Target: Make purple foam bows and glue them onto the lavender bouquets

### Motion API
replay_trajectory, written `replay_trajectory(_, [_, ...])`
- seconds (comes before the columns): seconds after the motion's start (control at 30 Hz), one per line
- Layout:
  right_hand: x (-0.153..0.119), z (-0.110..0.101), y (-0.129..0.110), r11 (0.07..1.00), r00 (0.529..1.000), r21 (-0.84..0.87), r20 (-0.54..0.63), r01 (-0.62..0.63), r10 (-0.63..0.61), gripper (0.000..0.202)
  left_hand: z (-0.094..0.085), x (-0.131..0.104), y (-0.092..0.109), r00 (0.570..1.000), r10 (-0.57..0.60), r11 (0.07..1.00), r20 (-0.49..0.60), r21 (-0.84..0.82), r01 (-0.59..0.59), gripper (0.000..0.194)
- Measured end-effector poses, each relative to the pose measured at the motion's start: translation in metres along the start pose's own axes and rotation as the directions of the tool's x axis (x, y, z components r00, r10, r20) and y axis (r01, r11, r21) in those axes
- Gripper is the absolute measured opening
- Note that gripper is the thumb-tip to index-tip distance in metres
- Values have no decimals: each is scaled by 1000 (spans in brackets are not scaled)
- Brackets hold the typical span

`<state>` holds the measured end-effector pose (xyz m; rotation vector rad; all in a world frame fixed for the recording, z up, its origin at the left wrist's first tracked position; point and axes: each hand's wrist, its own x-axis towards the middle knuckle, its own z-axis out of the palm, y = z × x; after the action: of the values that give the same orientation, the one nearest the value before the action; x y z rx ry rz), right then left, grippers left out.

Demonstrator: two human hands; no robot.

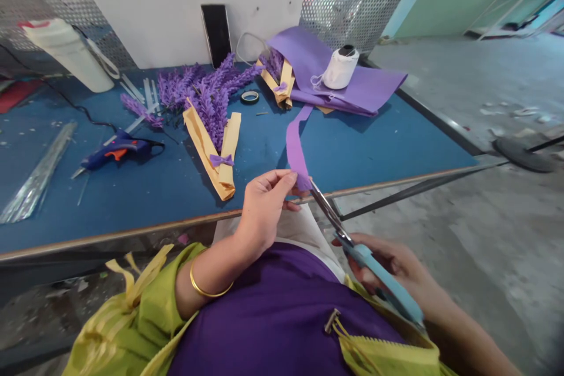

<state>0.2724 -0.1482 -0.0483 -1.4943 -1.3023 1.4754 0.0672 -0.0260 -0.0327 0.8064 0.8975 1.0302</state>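
Observation:
Between the thumb and fingers of my left hand [268, 200] is the lower end of a purple strip [296, 144], which curves up over the table edge toward a purple sheet [343, 79]. My right hand [392, 261] grips scissors [374, 270] with light blue handles. Their blades point up and left, with the tips at the strip's lower end beside my left fingers. A lavender bouquet [214, 111] in tan paper with a purple bow [221, 160] lies on the table just beyond my left hand. A smaller wrapped bouquet [279, 79] rests against the purple sheet.
On the blue table [264, 141] are a blue glue gun [117, 150], glue sticks [152, 94], silvery strips [42, 173], a tape roll [249, 97] and a white thread spool [341, 67]. A phone [216, 35] leans on the back panel. A white tumbler [68, 53] stands at the left.

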Motion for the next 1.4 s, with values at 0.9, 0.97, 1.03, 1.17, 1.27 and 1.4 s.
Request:
replay_trajectory(0.9, [69, -46, -61, 937, 957, -342, 287, 73, 30, 34, -30, -5, 14, 1000, -15, 996, -8, 89, 16, 22])
replay_trajectory(0.97, [72, -48, -63, 926, 955, -364, 296, 95, 18, 35, -29, -4, 16, 1000, -13, 995, -15, 97, 14, 22])
replay_trajectory(1.03, [76, -51, -64, 916, 950, -386, 312, 112, 16, 33, -30, -3, 17, 1000, -14, 995, -22, 102, 17, 22])
replay_trajectory(1.17, [83, -57, -64, 908, 943, -412, 324, 73, 71, 33, -30, -1, 18, 999, -22, 995, -25, 101, 25, 23])
replay_trajectory(1.27, [87, -58, -65, 910, 940, -412, 327, 46, 101, 36, -30, 0, 18, 999, -28, 995, -25, 94, 31, 22])
replay_trajectory(1.4, [87, -57, -68, 919, 939, -391, 332, 56, 85, 33, -30, 2, 18, 999, -27, 997, -31, 77, 30, 21])
